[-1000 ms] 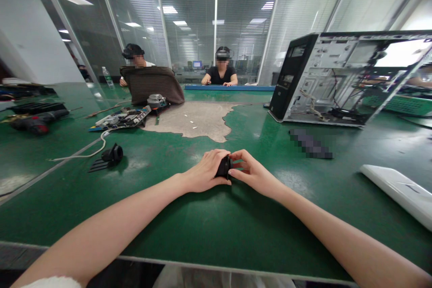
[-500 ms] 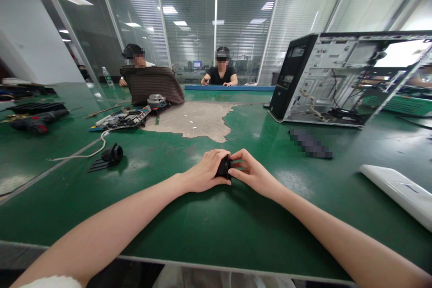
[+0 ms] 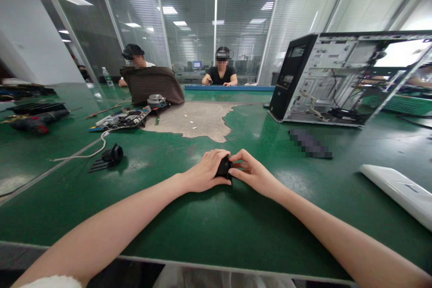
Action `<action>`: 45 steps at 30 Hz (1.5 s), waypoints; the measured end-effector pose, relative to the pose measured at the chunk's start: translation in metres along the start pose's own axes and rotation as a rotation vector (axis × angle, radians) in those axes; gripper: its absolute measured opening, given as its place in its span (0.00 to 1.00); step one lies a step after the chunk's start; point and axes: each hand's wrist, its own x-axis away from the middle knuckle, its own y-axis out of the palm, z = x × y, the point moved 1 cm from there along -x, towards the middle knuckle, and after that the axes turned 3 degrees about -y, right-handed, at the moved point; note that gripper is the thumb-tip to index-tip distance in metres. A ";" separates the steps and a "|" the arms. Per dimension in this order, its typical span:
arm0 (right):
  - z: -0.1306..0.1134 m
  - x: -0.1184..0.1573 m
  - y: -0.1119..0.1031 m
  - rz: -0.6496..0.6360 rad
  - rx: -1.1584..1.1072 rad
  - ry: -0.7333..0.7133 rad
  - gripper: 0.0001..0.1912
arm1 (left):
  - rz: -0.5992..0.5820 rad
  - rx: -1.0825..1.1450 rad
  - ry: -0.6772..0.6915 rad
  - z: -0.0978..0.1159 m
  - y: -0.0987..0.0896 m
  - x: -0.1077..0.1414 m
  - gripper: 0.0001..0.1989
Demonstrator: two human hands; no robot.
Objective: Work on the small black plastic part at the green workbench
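Note:
Near the middle of the green table (image 3: 202,225), a small black part (image 3: 223,168) is held between both hands. My left hand (image 3: 205,172) wraps round its left side, thumb below and fingers over the top. From the right, my right hand (image 3: 251,172) pinches the part's right rim with thumb and fingertips. To the left, another black part with a round collar and flat prongs (image 3: 113,155) lies on the table.
A circuit board (image 3: 123,119) and white cable lie left, a power drill (image 3: 38,120) farther left. An open computer case (image 3: 324,81) stands right, with a white panel (image 3: 398,189) nearer. Two people sit across the table.
My hands and the black part have barely moved. Across the table, the hand of the person in black has shifted slightly.

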 end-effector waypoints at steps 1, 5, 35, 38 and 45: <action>0.001 -0.001 0.000 0.007 0.008 0.005 0.10 | -0.003 0.001 0.001 0.000 0.000 0.000 0.34; 0.005 -0.001 0.000 -0.022 0.001 0.022 0.12 | -0.014 -0.005 0.006 0.001 0.000 0.000 0.34; -0.001 0.000 -0.006 -0.004 -0.007 0.005 0.13 | -0.009 0.016 -0.010 0.002 -0.001 0.000 0.33; -0.002 -0.002 -0.014 0.057 0.036 0.022 0.14 | -0.007 0.026 -0.023 0.003 -0.002 0.000 0.33; 0.007 -0.008 -0.005 0.075 -0.169 0.149 0.16 | -0.001 0.010 -0.004 0.001 0.000 0.000 0.34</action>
